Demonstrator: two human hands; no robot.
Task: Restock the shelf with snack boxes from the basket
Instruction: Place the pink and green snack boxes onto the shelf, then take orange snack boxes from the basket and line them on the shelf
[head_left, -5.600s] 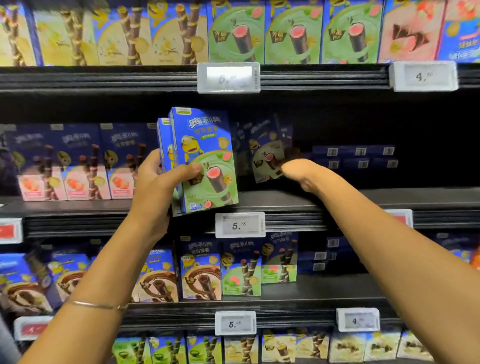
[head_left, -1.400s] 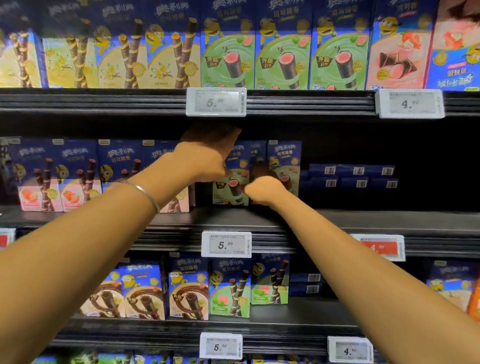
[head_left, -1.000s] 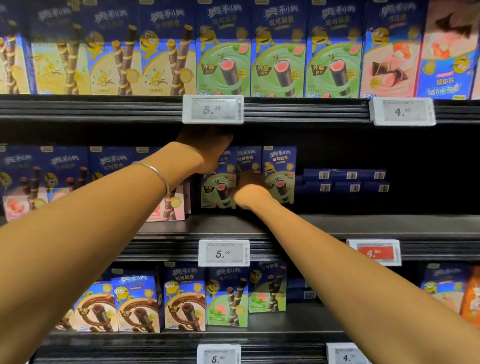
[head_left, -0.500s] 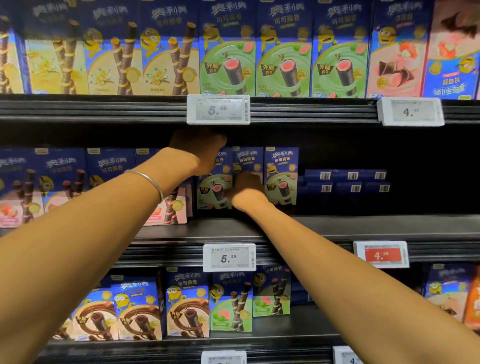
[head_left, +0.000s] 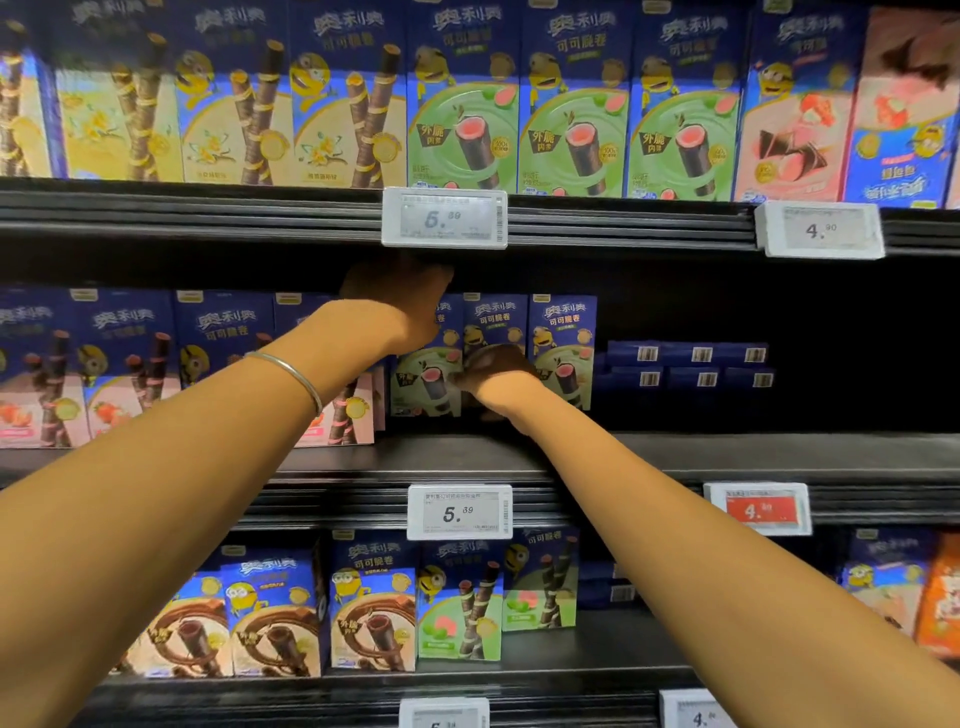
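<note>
Three green-and-blue snack boxes stand side by side on the middle shelf (head_left: 675, 452). My left hand (head_left: 397, 306) reaches in under the upper shelf and holds the top of the left green box (head_left: 423, 382); its fingers are hidden behind the box. My right hand (head_left: 493, 370) is lower, in shadow, its fingers pressing against the front of the middle green box (head_left: 493, 322) and the left box's edge. The right green box (head_left: 563, 348) stands untouched beside it. The basket is not in view.
Pink strawberry boxes (head_left: 130, 374) fill the middle shelf's left. Flat dark blue boxes (head_left: 685, 364) lie stacked deep at its right, with dark open room in front. The upper shelf (head_left: 208, 213) and lower shelf hold full rows. Price tags (head_left: 460, 512) clip to the shelf edges.
Both hands have stayed at the green boxes on the middle shelf. The left green box now stands straighter, and my right hand has slid slightly left and down across the box fronts.
</note>
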